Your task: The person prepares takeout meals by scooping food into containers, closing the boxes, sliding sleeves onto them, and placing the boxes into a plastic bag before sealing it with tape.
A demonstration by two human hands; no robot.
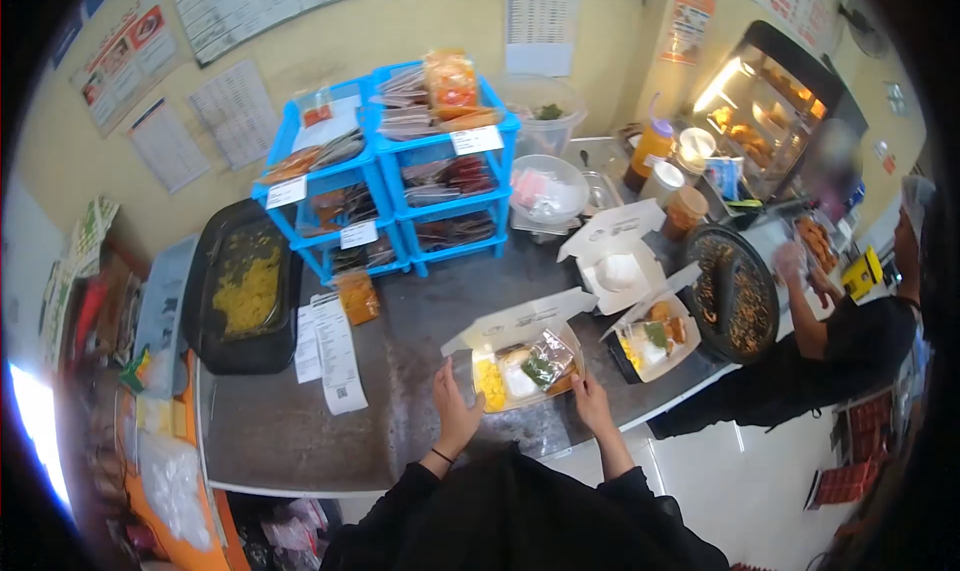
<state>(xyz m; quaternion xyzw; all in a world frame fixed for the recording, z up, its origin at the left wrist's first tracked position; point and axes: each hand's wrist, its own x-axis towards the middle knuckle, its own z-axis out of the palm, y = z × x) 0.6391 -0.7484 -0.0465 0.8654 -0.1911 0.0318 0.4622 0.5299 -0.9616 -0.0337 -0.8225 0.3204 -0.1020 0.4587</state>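
An open white cardboard meal box (510, 325) sits at the table's front edge with its lid raised. My left hand (457, 411) is closed on its left side, and my right hand (592, 404) grips its right side. Inside are yellow food (490, 383), white rice (517, 379) and a clear plastic packet (550, 359) with something green, lying over the right part. Just to the right stands a second open meal box (655, 343) with similar food. Behind it, a third open box (617, 271) holds only white rice that I can make out.
Blue stacked trays (400, 196) of packets stand at the back. Left are a black pan (200, 311) of yellow food, receipts (335, 356) and an orange packet (357, 296). A round black pan (755, 316) is right, near a co-worker (860, 341) by a lit display case (765, 121).
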